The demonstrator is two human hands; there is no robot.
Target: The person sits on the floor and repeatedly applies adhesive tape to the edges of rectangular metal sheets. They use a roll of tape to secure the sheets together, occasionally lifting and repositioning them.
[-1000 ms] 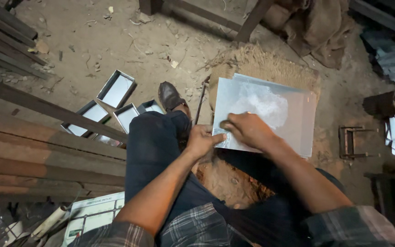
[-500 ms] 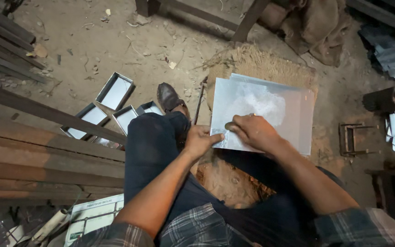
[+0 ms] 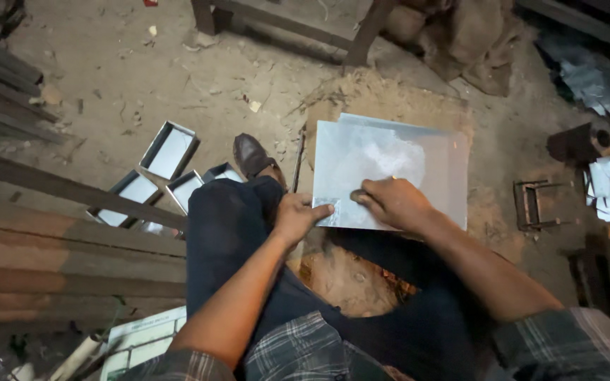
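Right hand rests knuckles-up on the metal sheet, fingers curled narrow around something small and dark at the fingertips; can't tell what it is. Left hand grips the sheet's near-left edge, thumb lying flat on top, fingers tucked under. Sheet is grey, roughly square, lying flat on a patch of sandy ground just right of the person's raised knee, near edge against the legs. Appears to be a second sheet stacked underneath, edge showing at the far side.

Left of the sheet: a thin metal rod on the ground, then a dark shoe. Further left, a cluster of open rectangular metal trays on the dirt floor. Long wooden planks run across the near left. Far right: a small metal bracket frame and a pile of cut sheet offcuts. Sackcloth bundle at the far side.
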